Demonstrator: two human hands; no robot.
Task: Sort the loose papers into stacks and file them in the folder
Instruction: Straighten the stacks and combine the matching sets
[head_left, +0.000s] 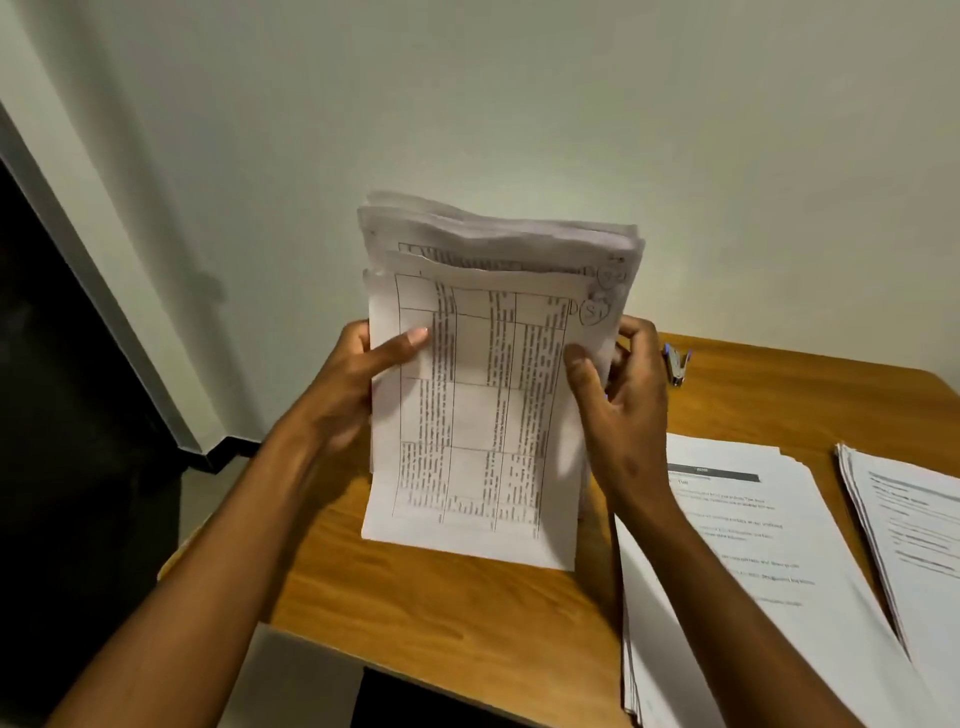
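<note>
A thick bundle of printed papers stands upright on its lower edge on the wooden table, with a ruled table of text on the front sheet. My left hand grips its left edge, thumb across the front. My right hand grips the right edge, thumb on the front sheet and fingers behind. The upper sheets are uneven and stick out at different heights. Two flat stacks of papers lie to the right: a near stack and a far-right stack.
A small stapler lies on the table behind my right hand. A pale wall rises just past the table. At the left there is a dark doorway and floor. No folder is in view.
</note>
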